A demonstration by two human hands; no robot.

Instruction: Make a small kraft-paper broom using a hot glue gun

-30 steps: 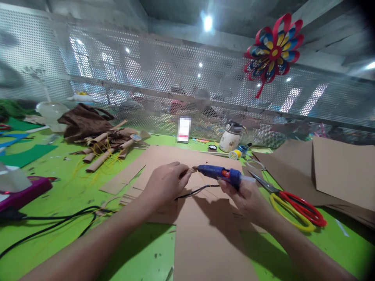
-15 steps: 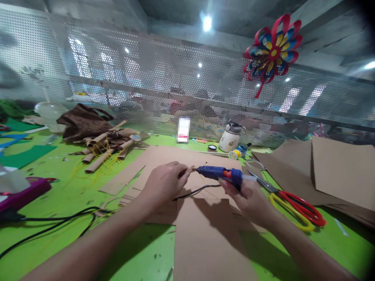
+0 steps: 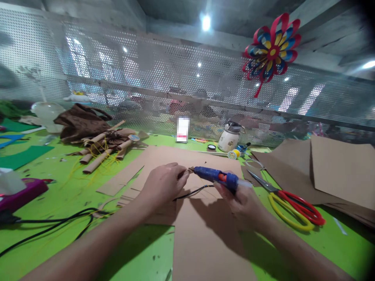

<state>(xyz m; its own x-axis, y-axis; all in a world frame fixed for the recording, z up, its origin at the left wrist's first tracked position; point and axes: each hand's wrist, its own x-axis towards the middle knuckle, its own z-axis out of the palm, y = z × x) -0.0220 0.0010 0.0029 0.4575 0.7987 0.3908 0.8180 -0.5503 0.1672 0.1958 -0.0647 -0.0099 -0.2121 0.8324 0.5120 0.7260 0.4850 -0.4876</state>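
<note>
Left of scissors (image 3: 277, 190), blue glue gun (image 3: 215, 175) gripped by right hand (image 3: 246, 201); small piece (image 3: 189, 171) at nozzle (image 3: 192, 169) pinched by left hand (image 3: 164, 181).

Between the left hand (image 3: 165, 181) and the right hand (image 3: 243, 203), the blue glue gun (image 3: 212, 175) blocks the low way to the far edge of the table (image 3: 140, 253). A black cord (image 3: 195, 191) lies low in front of it. The air over the gun is open, and the tan paper (image 3: 166, 153) beyond is flat. At the far edge, a bottle (image 3: 229, 137) and a bright screen (image 3: 183, 130) stand up, with just low things between them. Toward the right edge, big scissors (image 3: 288, 201) and brown sheets (image 3: 342, 168) fill the way. Toward the left edge, a green lane runs between paper rolls (image 3: 98, 161) and black wires (image 3: 55, 221), with thin yellow strings (image 3: 70, 173) on it. A purple box (image 3: 27, 191) sticks into it.
</note>
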